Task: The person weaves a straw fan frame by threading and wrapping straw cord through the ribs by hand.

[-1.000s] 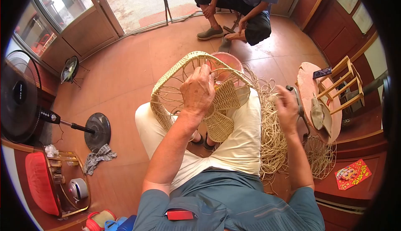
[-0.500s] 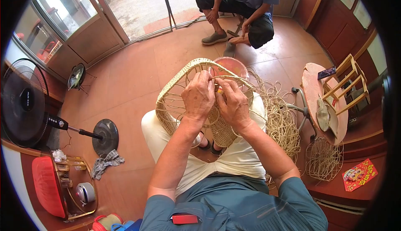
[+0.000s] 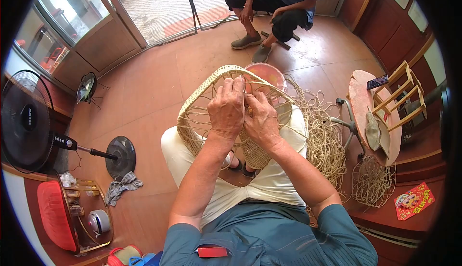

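Note:
A woven basket (image 3: 192, 141) of pale straw cord, with a thick braided rim and an open lattice of strands, rests between my knees. My left hand (image 3: 226, 108) is closed over its middle, fingers bent around cord near the far rim. Right beside it, my right hand (image 3: 261, 119) is also closed, thumb and fingers pinching straw cord, the two hands almost touching. The fingertips and the exact strands between them are mostly hidden. Off my right knee, a tangled heap of loose straw cord (image 3: 323, 143) trails to the floor.
Beyond the basket stands a pink basin (image 3: 269, 76). A seated person (image 3: 269, 11) faces me near the screen door. At left are a standing fan (image 3: 31, 117) and a crumpled cloth (image 3: 122, 189); at right, a pink table (image 3: 358, 93) carries a phone (image 3: 377, 82) and a small wooden stool (image 3: 402, 93).
My right hand has drawn in closer to my left and its fingers have curled in more. The seated person's foot has come down to the floor, and one hand has moved up to the knee.

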Tool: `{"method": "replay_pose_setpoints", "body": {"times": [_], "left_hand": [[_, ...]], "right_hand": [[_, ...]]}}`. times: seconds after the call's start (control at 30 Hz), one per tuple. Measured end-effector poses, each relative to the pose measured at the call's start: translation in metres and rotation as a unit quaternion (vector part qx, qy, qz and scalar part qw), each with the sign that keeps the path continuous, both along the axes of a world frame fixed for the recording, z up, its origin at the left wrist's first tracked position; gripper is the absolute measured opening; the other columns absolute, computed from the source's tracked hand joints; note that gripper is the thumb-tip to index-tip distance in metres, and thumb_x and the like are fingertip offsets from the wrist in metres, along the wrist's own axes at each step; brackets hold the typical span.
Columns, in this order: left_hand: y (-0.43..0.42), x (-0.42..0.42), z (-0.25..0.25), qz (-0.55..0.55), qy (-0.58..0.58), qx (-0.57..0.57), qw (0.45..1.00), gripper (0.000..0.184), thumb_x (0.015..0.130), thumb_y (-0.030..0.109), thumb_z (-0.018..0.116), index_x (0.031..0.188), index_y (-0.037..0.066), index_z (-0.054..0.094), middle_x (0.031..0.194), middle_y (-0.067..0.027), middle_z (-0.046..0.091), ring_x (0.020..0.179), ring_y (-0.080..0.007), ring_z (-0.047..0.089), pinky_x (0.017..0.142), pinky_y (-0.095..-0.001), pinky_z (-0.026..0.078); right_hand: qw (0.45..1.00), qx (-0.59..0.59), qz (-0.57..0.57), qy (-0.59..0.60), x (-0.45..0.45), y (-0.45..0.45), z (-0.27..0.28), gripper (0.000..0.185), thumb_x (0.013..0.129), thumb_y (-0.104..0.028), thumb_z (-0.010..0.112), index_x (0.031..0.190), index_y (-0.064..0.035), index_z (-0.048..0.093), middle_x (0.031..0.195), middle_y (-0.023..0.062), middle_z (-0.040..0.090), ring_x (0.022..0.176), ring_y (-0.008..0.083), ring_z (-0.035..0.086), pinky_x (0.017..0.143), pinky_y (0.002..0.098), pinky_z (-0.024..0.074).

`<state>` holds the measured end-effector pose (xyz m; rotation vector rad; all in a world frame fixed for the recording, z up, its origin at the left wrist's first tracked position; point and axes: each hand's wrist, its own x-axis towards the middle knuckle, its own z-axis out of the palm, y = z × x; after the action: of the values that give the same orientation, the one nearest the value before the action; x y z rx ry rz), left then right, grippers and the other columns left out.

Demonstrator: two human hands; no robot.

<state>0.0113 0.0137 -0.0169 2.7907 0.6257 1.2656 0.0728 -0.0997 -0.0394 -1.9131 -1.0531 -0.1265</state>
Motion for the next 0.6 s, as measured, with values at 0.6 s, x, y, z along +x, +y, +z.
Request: {"method": "replay_pose_setpoints", "body": {"times": [0.6], "left_hand": [[0.0, -0.016, -0.01, -0.133, -0.076, -0.149, 0.977, 0.018, 0.111, 0.009, 0.066, 0.127, 0.01, 0.059, 0.107, -0.0169, 0.07, 0.091, -0.0409, 0.075, 0.072, -0.0516, 0.059]], "right_hand": [[0.998, 0.05, -0.016, -0.027, -0.005, -0.001, -0.004, 0.041, 0.092, -0.01, 0.081, 0.132, -0.009, 0.071, 0.124, 0.0186, 0.065, 0.111, 0.0427, 0.07, 0.093, 0.0544, 0.0574]]}}
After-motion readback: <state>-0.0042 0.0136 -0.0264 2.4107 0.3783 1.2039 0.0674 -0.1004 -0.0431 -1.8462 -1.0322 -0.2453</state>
